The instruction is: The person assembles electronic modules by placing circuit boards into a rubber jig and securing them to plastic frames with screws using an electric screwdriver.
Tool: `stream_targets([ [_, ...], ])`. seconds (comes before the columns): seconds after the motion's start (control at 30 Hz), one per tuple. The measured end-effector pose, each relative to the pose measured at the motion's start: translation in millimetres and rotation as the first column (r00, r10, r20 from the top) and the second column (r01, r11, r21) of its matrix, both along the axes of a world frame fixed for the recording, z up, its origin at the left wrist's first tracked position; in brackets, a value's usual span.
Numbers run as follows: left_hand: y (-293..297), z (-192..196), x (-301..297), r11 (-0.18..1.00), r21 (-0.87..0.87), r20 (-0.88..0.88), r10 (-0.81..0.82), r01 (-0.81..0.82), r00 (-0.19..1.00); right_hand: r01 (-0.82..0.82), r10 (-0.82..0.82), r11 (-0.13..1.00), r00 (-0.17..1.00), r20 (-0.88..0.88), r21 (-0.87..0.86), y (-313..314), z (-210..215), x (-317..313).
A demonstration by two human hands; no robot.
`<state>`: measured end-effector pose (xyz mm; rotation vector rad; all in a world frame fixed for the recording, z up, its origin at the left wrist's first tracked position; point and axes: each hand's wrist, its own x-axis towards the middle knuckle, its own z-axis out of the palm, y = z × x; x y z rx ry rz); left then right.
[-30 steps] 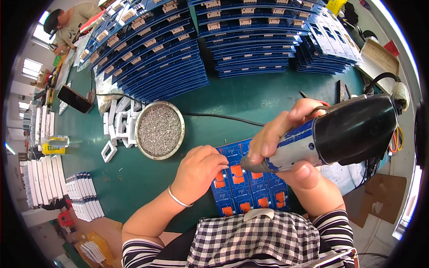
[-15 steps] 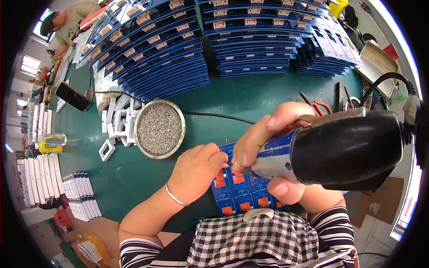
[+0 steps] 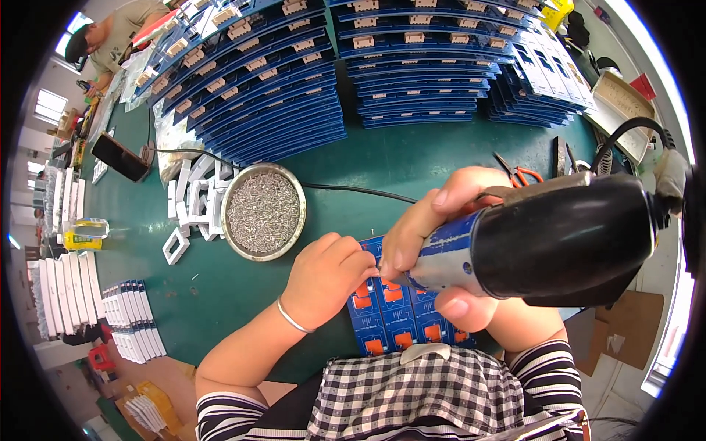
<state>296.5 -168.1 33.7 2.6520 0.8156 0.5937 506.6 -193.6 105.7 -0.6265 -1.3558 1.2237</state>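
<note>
My right hand (image 3: 452, 198) is wrapped round an electric screwdriver (image 3: 562, 239) with a black body and a silver and blue front, its nose tilted down to the left. Under it lies a blue circuit board panel (image 3: 401, 321) with orange patches, close to my body. My left hand (image 3: 321, 279), with a bangle on its wrist, rests at the panel's far left part. Its fingertips are pinched together right beside the screwdriver's nose. Whatever they hold is hidden, and so is the tool's tip.
A round metal bowl of screws (image 3: 263, 213) stands left of the panel, beside a pile of white plastic frames (image 3: 198, 195). Tall stacks of blue boards (image 3: 268, 110) fill the far side. Red-handled pliers (image 3: 526, 175), a phone (image 3: 120, 157) and a black cable (image 3: 353, 189) lie about.
The screwdriver and my right hand have shifted slightly to the left and away from me. My left hand stays at nearly the same spot on the panel.
</note>
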Motion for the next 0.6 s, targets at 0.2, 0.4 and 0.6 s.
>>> stream_targets([
  [0.2, 1.5, -6.8, -0.5, 0.999, -0.020, 0.160, -0.028, 0.031, 0.987, -0.031, 0.064, 0.990, 0.967, -0.248, 0.136, 9.6, -30.4, -19.3],
  [0.4, 1.9, -1.4, -3.4, 0.999, 0.012, 0.186, -0.038, 0.036, 0.982, -0.015, 0.019, 0.996, 0.999, -0.038, 0.093, 4.1, -10.3, -21.4],
  [0.6, 5.5, 8.7, -31.2, 0.989, -0.142, 0.036, -0.024, 0.029, 0.999, 0.046, -0.134, 0.953, 0.950, 0.281, 0.298, 17.9, -12.0, -44.9],
])
